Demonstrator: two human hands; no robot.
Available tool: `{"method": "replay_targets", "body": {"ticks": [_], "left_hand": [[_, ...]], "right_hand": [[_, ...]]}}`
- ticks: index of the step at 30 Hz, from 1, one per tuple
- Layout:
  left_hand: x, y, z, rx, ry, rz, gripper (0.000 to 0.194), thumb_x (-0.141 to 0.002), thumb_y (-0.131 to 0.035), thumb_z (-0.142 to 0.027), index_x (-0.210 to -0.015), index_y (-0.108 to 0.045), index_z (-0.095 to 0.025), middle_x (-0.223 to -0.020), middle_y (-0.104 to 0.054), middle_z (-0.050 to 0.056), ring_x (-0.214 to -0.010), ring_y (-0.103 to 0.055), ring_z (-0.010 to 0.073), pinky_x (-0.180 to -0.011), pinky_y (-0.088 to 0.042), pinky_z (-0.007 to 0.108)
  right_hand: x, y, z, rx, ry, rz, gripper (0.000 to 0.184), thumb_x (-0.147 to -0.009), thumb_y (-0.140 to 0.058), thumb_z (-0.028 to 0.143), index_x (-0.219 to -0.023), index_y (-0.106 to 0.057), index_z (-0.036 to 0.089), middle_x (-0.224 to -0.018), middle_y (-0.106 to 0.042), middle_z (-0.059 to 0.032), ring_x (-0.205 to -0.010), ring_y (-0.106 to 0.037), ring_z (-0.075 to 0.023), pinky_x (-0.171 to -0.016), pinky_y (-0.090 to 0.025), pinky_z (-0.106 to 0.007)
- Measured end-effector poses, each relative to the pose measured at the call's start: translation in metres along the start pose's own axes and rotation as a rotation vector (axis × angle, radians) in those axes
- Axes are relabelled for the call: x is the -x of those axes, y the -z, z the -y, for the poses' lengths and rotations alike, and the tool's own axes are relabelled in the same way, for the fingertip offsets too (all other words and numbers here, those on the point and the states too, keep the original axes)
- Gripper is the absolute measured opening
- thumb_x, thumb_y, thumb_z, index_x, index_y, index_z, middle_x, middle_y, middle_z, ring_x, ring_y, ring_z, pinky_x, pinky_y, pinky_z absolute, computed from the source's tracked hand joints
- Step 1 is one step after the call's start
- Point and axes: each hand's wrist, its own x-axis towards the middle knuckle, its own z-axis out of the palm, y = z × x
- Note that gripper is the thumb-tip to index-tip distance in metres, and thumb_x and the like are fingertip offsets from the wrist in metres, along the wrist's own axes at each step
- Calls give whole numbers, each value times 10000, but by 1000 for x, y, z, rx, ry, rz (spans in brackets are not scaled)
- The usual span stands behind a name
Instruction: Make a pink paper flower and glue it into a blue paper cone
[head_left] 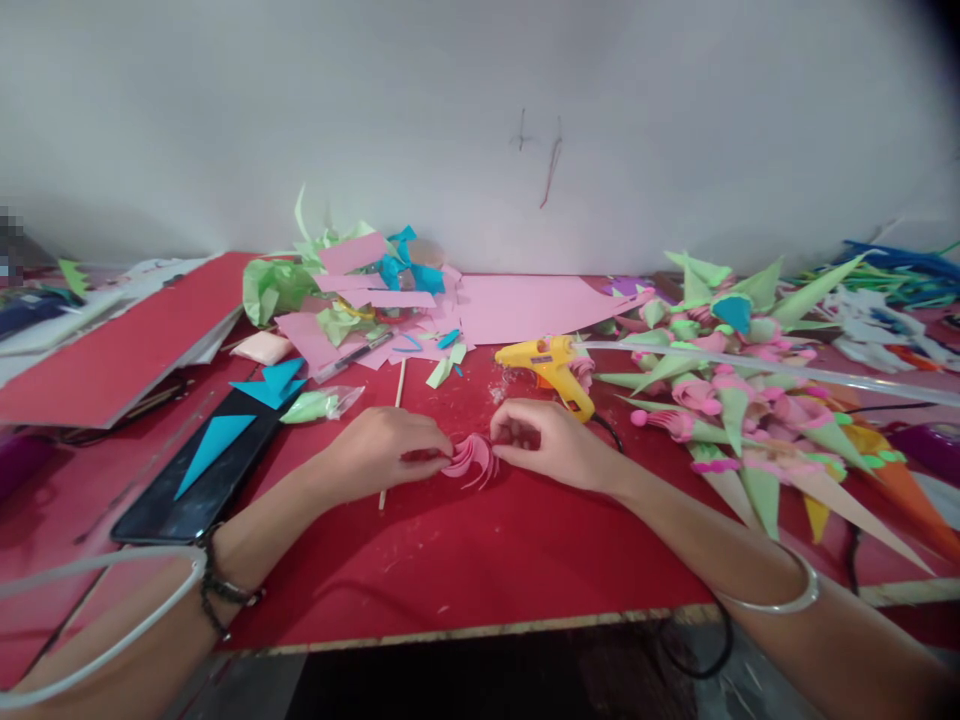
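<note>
Between my two hands is a pink paper piece [471, 458] with curled, curved strips, just above the red table. My left hand [394, 445] pinches its left edge between thumb and fingers. On the other side, my right hand [544, 440] has thumb and fingertips closed on the right edge of the strips. A thin wooden stick [400, 385] lies partly hidden beneath my left hand. Behind my right hand rests a yellow hot glue gun [551, 368] with a long clear glue stick [720, 356] in its back.
Many pink and green paper flowers [739, 400] are piled at the right. At the left lie a black phone [202, 480] with blue paper triangles [214, 450] on it and a red board [127, 330]. Paper scraps [360, 290] and a pink sheet [525, 308] are near the wall.
</note>
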Motion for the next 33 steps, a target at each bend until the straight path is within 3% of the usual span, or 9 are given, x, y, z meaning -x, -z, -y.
{"method": "replay_targets", "body": {"ticks": [11,18,29,33], "left_hand": [[-1,0,0,65,22,22,164,-814,-463,-276,-828,-609,-200,-774,-645,-11,-679,-576,85,-611,-379,161],[0,0,1,82,54,42,167,-819,-455,-276,-829,-601,-196,-797,-641,-8,-699,-576,89,-621,-386,164],[-1,1,2,111,62,58,176,-820,-453,-283,-837,-602,-191,-820,-644,4,-729,-583,103,-636,-403,175],[0,2,2,141,46,68,174,-819,-456,-273,-828,-610,-192,-841,-646,10,-746,-584,103,-643,-407,173]], "right_hand": [[0,-7,1,-44,-19,4,71,-720,-523,164,-770,-475,173,-660,-476,30,-582,-452,-76,-525,-379,-184],[-1,-9,0,-35,-9,31,288,-704,-492,96,-978,-492,183,-797,-535,-2,-602,-465,-78,-538,-399,-193],[-2,-11,3,49,-20,-77,39,-736,-500,158,-738,-539,163,-641,-547,14,-568,-489,-85,-528,-387,-198],[-2,-10,2,57,-34,-138,66,-737,-519,186,-679,-530,157,-617,-555,10,-549,-491,-86,-516,-382,-200]]}}
